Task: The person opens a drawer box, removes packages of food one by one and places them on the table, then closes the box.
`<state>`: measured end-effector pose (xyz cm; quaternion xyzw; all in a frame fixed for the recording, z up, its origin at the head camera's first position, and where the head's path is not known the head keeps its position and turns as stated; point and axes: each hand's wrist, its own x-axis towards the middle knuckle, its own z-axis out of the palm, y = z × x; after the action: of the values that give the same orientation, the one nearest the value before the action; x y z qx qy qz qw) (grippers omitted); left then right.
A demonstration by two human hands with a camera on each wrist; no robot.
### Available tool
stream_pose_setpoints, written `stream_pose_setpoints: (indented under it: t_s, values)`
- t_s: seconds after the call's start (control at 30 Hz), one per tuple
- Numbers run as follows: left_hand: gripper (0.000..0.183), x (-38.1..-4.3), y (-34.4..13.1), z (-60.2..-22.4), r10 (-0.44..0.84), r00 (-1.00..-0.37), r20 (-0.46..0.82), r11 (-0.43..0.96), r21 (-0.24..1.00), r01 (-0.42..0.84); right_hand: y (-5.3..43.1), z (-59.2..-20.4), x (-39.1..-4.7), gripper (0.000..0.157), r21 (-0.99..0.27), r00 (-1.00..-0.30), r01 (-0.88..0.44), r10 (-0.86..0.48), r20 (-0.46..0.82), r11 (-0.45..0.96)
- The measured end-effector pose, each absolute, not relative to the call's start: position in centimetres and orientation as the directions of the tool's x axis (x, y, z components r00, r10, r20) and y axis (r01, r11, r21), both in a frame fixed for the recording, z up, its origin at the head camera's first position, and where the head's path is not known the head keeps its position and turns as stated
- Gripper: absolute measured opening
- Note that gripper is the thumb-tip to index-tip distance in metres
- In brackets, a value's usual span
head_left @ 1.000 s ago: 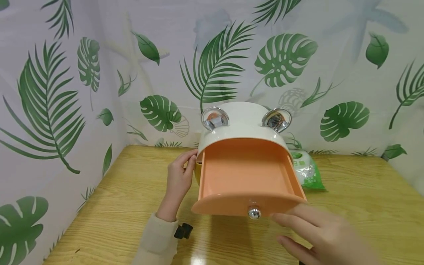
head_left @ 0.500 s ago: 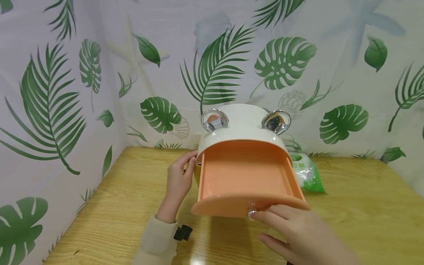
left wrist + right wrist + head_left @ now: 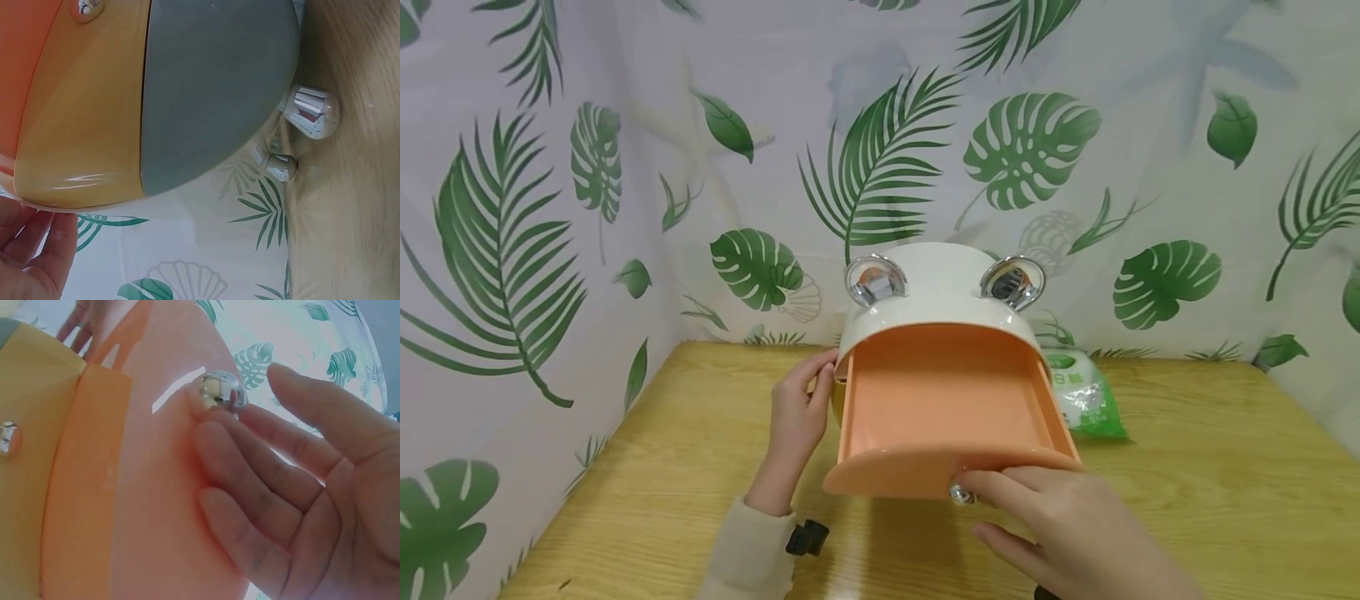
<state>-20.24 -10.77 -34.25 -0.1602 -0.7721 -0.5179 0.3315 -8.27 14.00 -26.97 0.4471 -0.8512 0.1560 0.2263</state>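
A small frog-faced drawer cabinet (image 3: 936, 279) with a white shell and two silver eyes stands on the table. Its orange top drawer (image 3: 887, 475) is pulled far out, and the bare floor of it shows. My right hand (image 3: 1067, 521) has its fingertips on the drawer front beside the round silver knob (image 3: 961, 494). In the right wrist view, the thumb stays apart from the knob (image 3: 219, 394). With extended fingers, my left hand (image 3: 797, 408) touches the cabinet's left side near the shell's edge. Below the orange drawer, the left wrist view shows a yellow drawer (image 3: 87, 125) and a grey-green one (image 3: 212, 94).
Right behind the cabinet lies a green and white plastic packet (image 3: 1086, 392). Silver feet (image 3: 312, 112) hold the cabinet off the wooden table (image 3: 700, 467). A leaf-printed cloth (image 3: 760, 150) hangs behind and at the left.
My right hand has moved left along the drawer front to the knob. The left hand keeps its place on the cabinet's side, and the drawer stays pulled out. The head view has shifted slightly.
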Motion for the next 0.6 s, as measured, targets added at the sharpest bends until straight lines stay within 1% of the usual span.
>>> stream_pose_setpoints:
  t_s: [0.07,0.17,0.23,0.3,0.4,0.47,0.53,0.6]
  values:
    - [0.020,-20.16,-10.80,-34.27,-0.095,-0.730,0.677,0.411,0.694,0.591,13.88,-26.88,-8.36,0.031,-0.072,-0.502,-0.830,-0.685,0.528,0.553]
    - [0.021,-20.05,-10.73,-34.40,-0.087,-0.737,0.670,0.410,0.699,0.586,13.78,-26.84,-8.53,0.034,-0.066,-0.486,-0.836,-0.678,0.551,0.545]
    - [0.021,-20.03,-10.69,-34.52,-0.087,-0.745,0.661,0.411,0.705,0.578,13.76,-26.83,-8.63,0.036,-0.064,-0.487,-0.835,-0.679,0.550,0.547]
    - [0.022,-20.03,-10.70,-34.62,-0.091,-0.751,0.655,0.413,0.710,0.570,13.77,-26.81,-8.66,0.032,-0.070,-0.500,-0.829,-0.679,0.537,0.555]
    - [0.021,-20.01,-10.78,-34.70,-0.098,-0.753,0.651,0.420,0.713,0.562,13.75,-26.76,-8.61,0.023,-0.094,-0.539,-0.813,-0.681,0.495,0.575]
    - [0.021,-20.01,-10.86,-34.72,-0.099,-0.751,0.653,0.423,0.710,0.563,13.70,-26.74,-8.60,0.020,-0.098,-0.546,-0.809,-0.679,0.491,0.579]
    - [0.021,-20.03,-10.92,-34.70,-0.095,-0.748,0.657,0.423,0.707,0.567,13.62,-26.73,-8.63,0.022,-0.095,-0.538,-0.812,-0.676,0.503,0.576]
    - [0.021,-20.05,-10.97,-34.65,-0.094,-0.745,0.660,0.423,0.704,0.570,13.45,-26.73,-8.66,0.027,-0.085,-0.531,-0.810,-0.665,0.526,0.580]
